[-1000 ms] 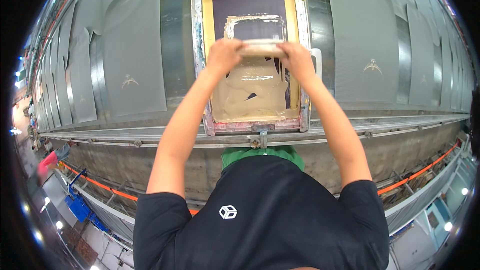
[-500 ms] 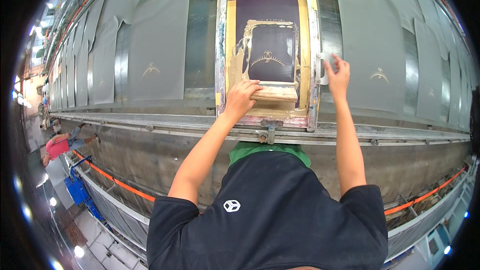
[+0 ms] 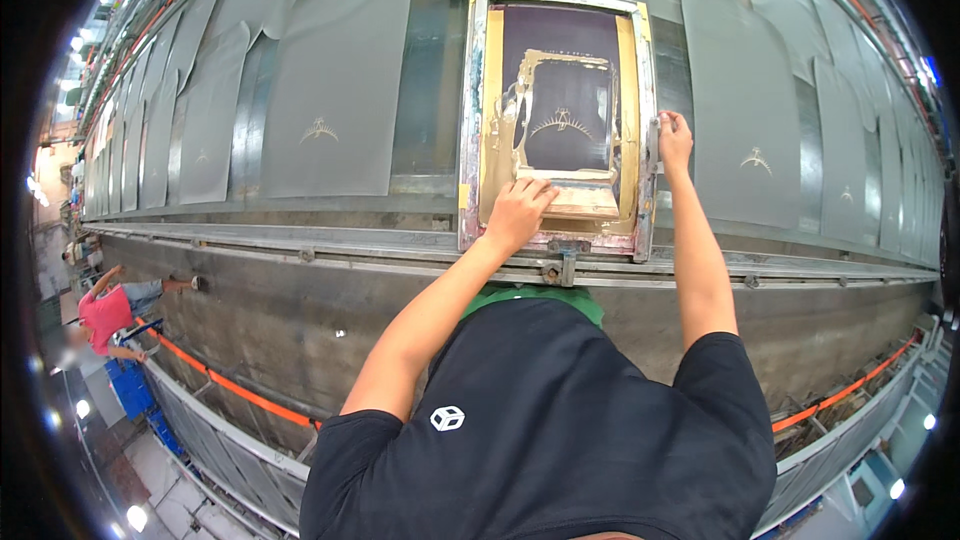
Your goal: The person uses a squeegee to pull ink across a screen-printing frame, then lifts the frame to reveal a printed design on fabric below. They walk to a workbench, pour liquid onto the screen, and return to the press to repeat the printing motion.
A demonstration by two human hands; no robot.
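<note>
A screen-printing frame (image 3: 645, 60) lies on the long table in front of me, with yellow tape inside its metal rails. Its dark mesh (image 3: 570, 90) carries a pale arched, spiky motif and smears of beige ink. Across the near end of the mesh rests a squeegee (image 3: 588, 203) with a wooden handle, and my left hand (image 3: 520, 212) is closed on its left end. At the frame's right rail, my right hand (image 3: 676, 145) has its fingers closed on the edge; the fingertips' exact hold is partly hidden.
Grey sheets line the table, one printed sheet (image 3: 335, 70) left of the frame and another (image 3: 745, 80) right, both bearing small pale motifs. A metal rail (image 3: 390, 248) runs along the near edge. Behind, an orange strip (image 3: 240, 390) borders another table. A person in pink (image 3: 105, 318) is far left.
My right hand has gone from open fingers beside the frame to closed on its right edge. My left hand stays on the squeegee. The view has shifted slightly.
</note>
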